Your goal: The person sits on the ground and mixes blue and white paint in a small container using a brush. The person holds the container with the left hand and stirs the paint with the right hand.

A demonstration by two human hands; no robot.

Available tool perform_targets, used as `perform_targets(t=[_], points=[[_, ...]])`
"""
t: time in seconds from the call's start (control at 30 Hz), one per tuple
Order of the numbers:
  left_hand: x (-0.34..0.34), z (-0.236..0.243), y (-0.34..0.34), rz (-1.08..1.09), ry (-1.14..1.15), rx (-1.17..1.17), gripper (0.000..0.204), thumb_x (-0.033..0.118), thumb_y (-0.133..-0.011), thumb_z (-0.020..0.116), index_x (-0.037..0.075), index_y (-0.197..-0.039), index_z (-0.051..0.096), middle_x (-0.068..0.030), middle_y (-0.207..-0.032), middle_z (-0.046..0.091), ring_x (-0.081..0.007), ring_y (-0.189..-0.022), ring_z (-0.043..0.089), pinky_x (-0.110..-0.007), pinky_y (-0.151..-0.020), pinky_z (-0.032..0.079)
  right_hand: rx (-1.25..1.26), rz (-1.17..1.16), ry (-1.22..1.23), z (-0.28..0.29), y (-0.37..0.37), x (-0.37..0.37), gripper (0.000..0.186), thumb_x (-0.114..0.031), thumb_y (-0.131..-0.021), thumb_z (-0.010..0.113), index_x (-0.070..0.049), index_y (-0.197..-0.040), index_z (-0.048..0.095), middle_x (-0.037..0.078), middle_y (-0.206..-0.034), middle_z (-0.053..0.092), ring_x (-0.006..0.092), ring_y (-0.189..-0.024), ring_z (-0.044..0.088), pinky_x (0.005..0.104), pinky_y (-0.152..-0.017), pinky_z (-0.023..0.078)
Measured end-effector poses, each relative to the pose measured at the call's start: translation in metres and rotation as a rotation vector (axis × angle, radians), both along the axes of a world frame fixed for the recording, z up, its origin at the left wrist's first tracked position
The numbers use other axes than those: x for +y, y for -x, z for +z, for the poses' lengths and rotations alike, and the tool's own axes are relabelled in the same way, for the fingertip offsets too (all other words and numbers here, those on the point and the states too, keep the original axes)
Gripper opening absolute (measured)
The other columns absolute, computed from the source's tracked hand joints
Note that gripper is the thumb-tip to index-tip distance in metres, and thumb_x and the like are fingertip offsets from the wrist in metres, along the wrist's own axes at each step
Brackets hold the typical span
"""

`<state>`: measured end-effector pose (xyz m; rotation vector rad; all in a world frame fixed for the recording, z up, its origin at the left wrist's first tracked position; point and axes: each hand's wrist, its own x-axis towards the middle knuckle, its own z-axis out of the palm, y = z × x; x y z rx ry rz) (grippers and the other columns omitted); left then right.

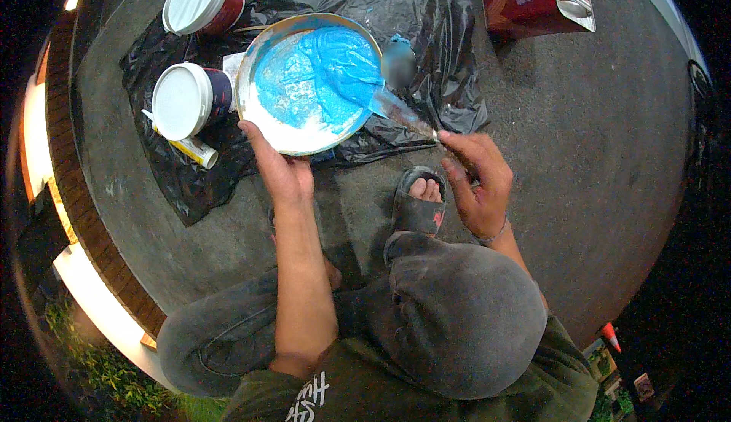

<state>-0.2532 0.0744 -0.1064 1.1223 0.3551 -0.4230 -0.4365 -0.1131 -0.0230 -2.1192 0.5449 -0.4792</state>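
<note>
A round shallow pan (242,87) holds thick, bright blue paste (335,64), with a glossy white patch toward its near side. My left hand (283,169) grips the pan's near left rim, thumb along the outside edge and the other fingers partly hidden beneath. In my right hand (480,178) is a putty knife (403,112), its handle mostly covered by my closed fingers. The knife's blade is smeared blue and reaches over the pan's right rim to the edge of the paste. Just right of the pan, a small round blue-topped thing (398,63) looks blurred.
Black plastic sheeting (434,11) lies under the pan. Two white-lidded tubs (179,102) (190,0) and a yellow-and-white tube (198,152) sit at the left. A red rectangular tin (525,0) stands far right. My sandalled foot (420,197) is near the sheet.
</note>
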Motion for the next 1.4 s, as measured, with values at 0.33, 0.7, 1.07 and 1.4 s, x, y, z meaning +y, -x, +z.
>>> perform_targets(t=[0.33,0.7,1.07,1.4], points=[[-0.005,0.012,0.000,0.040,0.037,0.084,0.086,0.071,-0.097,0.046,0.012,-0.158,0.032,-0.0094,-0.158,0.041,-0.0294,-0.145,0.040,-0.049,-0.117,0.036,0.053,0.050,0.123,-0.054,-0.005,0.010,0.042,0.000,-0.078,0.076,-0.014,-0.118,0.073,0.012,-0.108,0.067,0.0321,-0.099,0.066,0.0401,-0.086,0.055],[0.004,0.014,-0.010,0.071,0.037,0.012,0.083,0.069,-0.098,0.046,0.012,-0.157,0.033,-0.0068,-0.158,0.042,-0.0303,-0.143,0.042,-0.050,-0.117,0.038,0.093,-0.053,0.000,-0.052,0.036,-0.003,0.037,0.003,-0.086,0.066,-0.008,-0.121,0.071,0.014,-0.111,0.068,0.0310,-0.100,0.066,0.0375,-0.087,0.053],[-0.004,0.014,-0.001,0.129,0.058,0.043,0.082,0.068,-0.097,0.049,0.014,-0.157,0.033,-0.0070,-0.159,0.041,-0.0307,-0.143,0.043,-0.051,-0.117,0.038,-0.091,-0.089,-0.084,-0.070,-0.030,0.020,0.040,-0.001,-0.089,0.068,-0.011,-0.127,0.070,0.013,-0.114,0.070,0.0317,-0.106,0.067,0.0381,-0.095,0.052],[0.001,0.011,-0.008,0.104,-0.016,-0.032,0.089,0.073,-0.096,0.045,0.012,-0.159,0.027,-0.0099,-0.162,0.036,-0.0314,-0.146,0.039,-0.051,-0.118,0.036,-0.084,-0.377,-0.677,-0.066,0.007,-0.020,0.040,-0.022,-0.105,0.057,-0.011,-0.143,0.054,0.010,-0.103,0.075,0.0087,-0.073,0.059,0.0238,-0.065,0.047]])
